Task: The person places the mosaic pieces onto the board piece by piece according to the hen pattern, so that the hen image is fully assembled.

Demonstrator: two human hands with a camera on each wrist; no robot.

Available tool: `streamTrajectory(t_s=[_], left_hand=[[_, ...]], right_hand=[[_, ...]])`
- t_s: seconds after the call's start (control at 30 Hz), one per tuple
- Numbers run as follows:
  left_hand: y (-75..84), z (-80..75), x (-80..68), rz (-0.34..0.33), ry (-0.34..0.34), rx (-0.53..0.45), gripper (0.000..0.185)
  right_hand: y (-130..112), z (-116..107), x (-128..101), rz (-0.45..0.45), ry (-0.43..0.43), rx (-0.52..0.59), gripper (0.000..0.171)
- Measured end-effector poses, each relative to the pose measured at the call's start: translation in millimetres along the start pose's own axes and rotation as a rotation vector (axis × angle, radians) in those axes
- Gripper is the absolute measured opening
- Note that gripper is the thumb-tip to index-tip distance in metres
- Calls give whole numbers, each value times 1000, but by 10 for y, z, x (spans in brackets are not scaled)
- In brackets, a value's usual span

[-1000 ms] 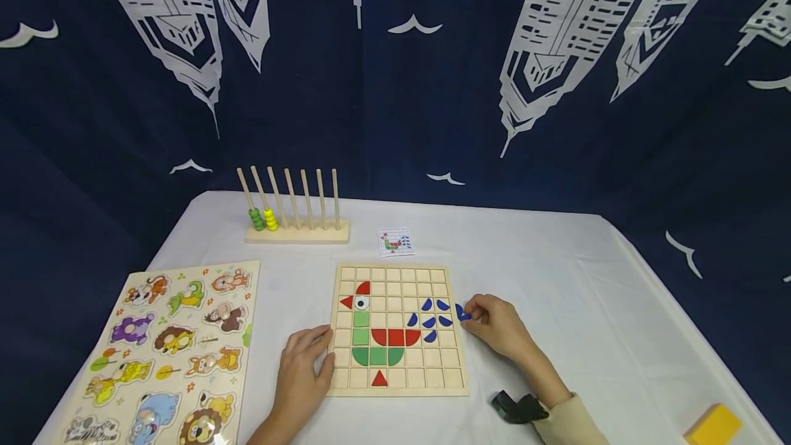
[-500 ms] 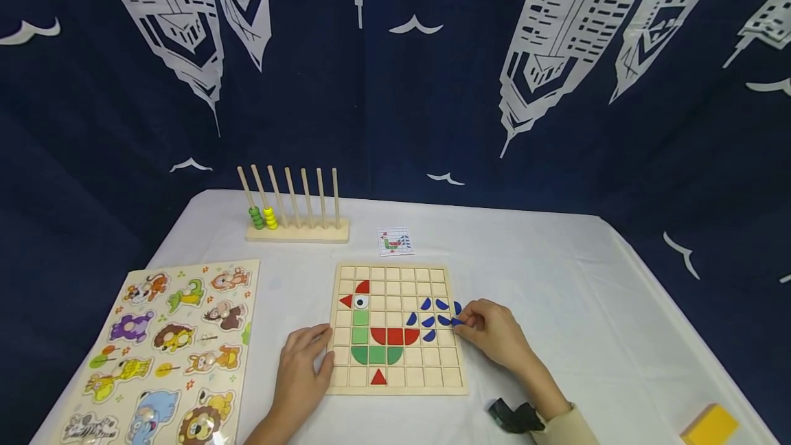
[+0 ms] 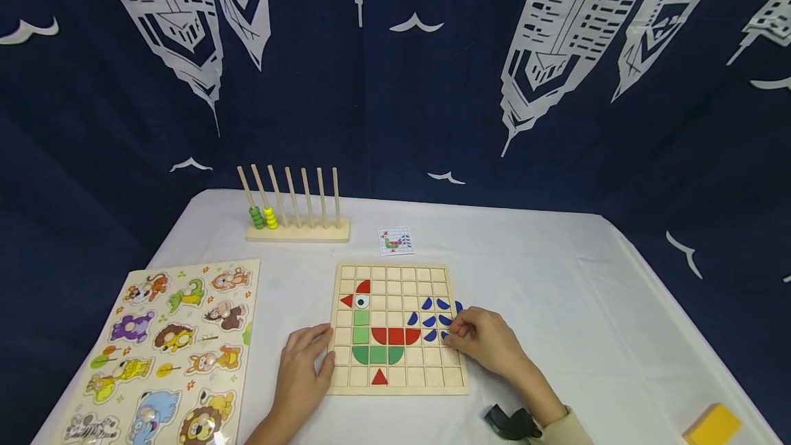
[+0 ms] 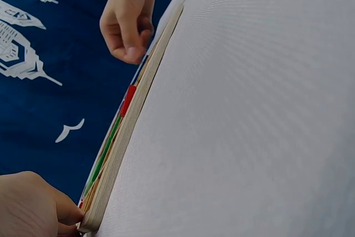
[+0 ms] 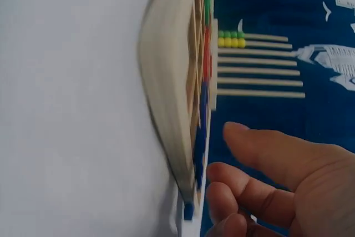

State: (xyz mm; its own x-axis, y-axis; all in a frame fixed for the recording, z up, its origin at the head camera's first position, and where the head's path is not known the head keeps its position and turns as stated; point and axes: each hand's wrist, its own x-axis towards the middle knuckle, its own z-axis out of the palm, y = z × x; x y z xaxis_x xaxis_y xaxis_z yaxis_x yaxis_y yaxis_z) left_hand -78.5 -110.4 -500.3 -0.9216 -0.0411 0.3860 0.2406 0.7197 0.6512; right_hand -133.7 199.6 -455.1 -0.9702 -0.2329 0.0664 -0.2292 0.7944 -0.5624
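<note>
The left hand [image 3: 303, 366] lies flat on the white table [image 3: 556, 307], palm down, and its straight fingers rest against the left edge of the wooden grid board [image 3: 395, 329]. It holds nothing. The right hand [image 3: 485, 342] comes from the lower right with the wrist low and the fingers bent at the right edge of the board. Its fingertips [image 3: 450, 339] are touching a blue piece [image 3: 444, 335] in the grid; whether they pinch it or only press it, I cannot tell. In the right wrist view the thumb and fingers [image 5: 244, 192] stand a little apart beside the board edge.

The board is in the middle of the table, near the person. On it I count seven blue half-round pieces at the right side, one partly covered by the fingers. There are also five red pieces, four green pieces, and one white eye piece [image 3: 361, 303].

Behind the board lies one small pattern card [image 3: 395, 241]. One peg rack [image 3: 296, 215] has seven rods and two stacks of beads, green and yellow. One animal puzzle [image 3: 167, 349] lies at the left, and one yellow block [image 3: 713, 424] at the right corner.
</note>
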Motion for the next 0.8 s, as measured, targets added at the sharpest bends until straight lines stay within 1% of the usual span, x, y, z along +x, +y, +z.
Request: streamTrajectory(t_s=[0.07,0.17,0.27,0.33,0.5,0.57,0.67,0.8], left_hand=[[1,-3,1,-3,-3,0,35],[-3,-11,4,-8,-9,4,35],[-9,-17,4,-13,-13,8,35],[-11,-18,2,-17,-15,5,35],[-16,-12,-9,-21,-22,5,35],[-18,-8,-12,-18,-22,10,35],[-20,-3,-11,-10,-16,17,35],[-19,1,-7,-5,-10,11,35]], right_hand=[[36,-58,22,9,30,-7,14],[108,-147,77,11,101,-25,11],[192,-188,149,1,130,-44,10],[242,-183,200,-3,120,-37,13],[309,-93,298,27,27,27,25],[307,-55,318,34,9,39,27],[293,-20,336,32,26,34,25],[278,-14,344,57,63,-9,20]])
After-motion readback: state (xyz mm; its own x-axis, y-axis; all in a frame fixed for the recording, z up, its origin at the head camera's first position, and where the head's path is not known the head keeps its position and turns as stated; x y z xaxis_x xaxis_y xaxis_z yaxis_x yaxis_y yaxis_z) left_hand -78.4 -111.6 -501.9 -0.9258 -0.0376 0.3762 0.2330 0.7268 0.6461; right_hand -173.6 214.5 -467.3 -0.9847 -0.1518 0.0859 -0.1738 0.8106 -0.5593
